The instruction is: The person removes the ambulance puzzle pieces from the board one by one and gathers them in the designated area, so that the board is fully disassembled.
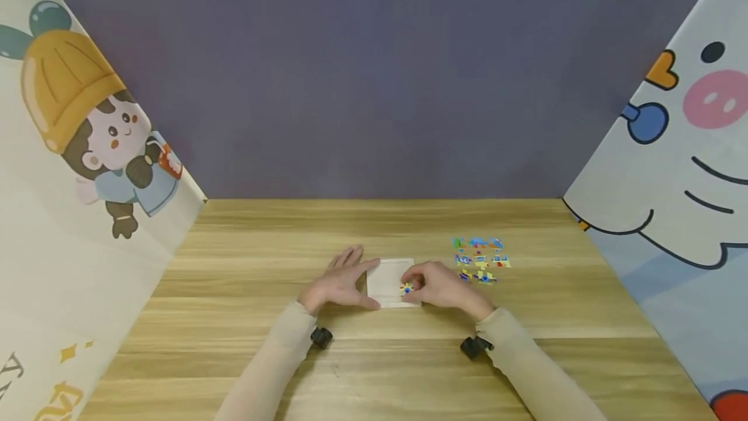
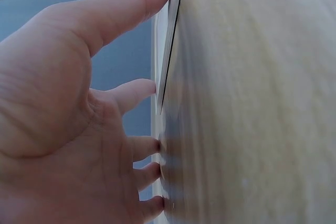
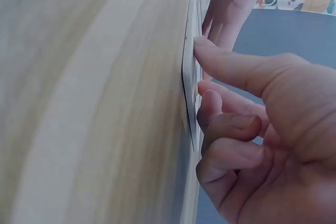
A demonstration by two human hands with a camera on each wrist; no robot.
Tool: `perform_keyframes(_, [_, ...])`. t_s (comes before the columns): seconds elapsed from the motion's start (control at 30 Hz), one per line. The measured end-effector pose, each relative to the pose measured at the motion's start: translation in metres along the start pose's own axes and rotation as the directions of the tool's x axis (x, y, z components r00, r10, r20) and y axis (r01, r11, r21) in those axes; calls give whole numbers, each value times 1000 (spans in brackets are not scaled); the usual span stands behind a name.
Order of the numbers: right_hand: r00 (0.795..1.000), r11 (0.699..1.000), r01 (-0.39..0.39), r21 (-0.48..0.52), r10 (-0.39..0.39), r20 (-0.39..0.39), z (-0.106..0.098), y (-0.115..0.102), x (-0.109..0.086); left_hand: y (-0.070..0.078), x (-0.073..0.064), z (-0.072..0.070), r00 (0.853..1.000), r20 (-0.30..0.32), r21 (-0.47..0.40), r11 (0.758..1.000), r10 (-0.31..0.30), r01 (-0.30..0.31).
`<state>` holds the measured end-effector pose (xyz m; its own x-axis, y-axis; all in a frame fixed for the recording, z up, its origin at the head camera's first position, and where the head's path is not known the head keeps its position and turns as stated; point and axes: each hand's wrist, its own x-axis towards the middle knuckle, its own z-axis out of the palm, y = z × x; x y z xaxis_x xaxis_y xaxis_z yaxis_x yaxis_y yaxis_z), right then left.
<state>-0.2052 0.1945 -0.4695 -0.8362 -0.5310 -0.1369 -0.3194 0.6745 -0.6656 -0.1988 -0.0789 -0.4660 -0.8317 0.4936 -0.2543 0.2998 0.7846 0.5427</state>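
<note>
A thin white puzzle tray (image 1: 386, 281) with a raised rim lies flat on the wooden table. My left hand (image 1: 343, 283) spreads over its left side, thumb on the near corner and index finger on the far one. The other left fingers (image 2: 146, 176) stretch out and rest on the table. Over the tray's right part my right hand (image 1: 441, 288) pinches a small yellow, blue and red puzzle piece (image 1: 406, 288) between thumb and index finger. The remaining right fingers (image 3: 231, 156) are curled. In the right wrist view the piece is mostly hidden.
Several colourful loose puzzle pieces (image 1: 480, 260) lie in rough rows on the table, beyond and right of my right hand. A dark grey panel (image 1: 374, 83) rises behind the table (image 1: 245, 239), and printed cartoon walls stand at both sides.
</note>
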Motion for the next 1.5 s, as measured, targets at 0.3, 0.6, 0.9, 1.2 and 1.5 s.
perform_keyframes(0.3, [1000,1000,-13,19,13,-1,1,-4,2,-1,-3,0,1000,-8,-22,1000,-3,3])
perform_keyframes(0.6, [1000,1000,-10,7,10,-16,1,-6,0,1,-3,0,1000,-9,-17,1000,2,-2])
perform_keyframes(0.9, [999,999,-31,13,31,-23,0,-4,0,2,-1,-1,1000,-11,-3,1000,3,-3])
perform_keyframes(1.2, [998,988,63,138,-62,-16,-6,9,-1,2,-1,-1,1000,-7,-3,1000,1,-1])
perform_keyframes(1.5, [998,969,48,242,-40,-39,-15,26,-4,2,-2,-1,1000,-4,-13,1000,6,-6])
